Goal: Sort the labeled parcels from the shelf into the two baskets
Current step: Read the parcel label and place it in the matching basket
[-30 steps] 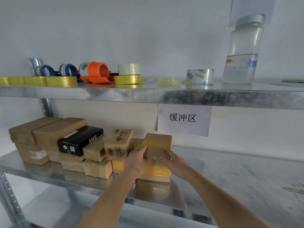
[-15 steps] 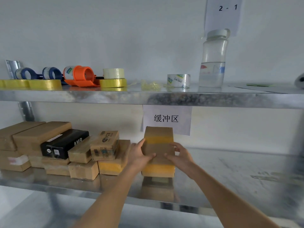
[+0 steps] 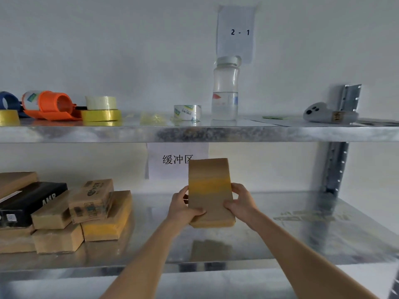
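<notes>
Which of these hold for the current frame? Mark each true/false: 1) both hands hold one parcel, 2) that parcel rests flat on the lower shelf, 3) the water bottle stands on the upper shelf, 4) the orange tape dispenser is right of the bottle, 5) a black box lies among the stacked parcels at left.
1) True. The left hand and right hand grip the brown parcel by its sides.
2) False. The parcel is held up above the lower shelf, tilted upright.
3) True. The water bottle stands on the upper shelf.
4) False. The orange tape dispenser is left of the bottle.
5) True. The black box lies in the stacked parcels.
</notes>
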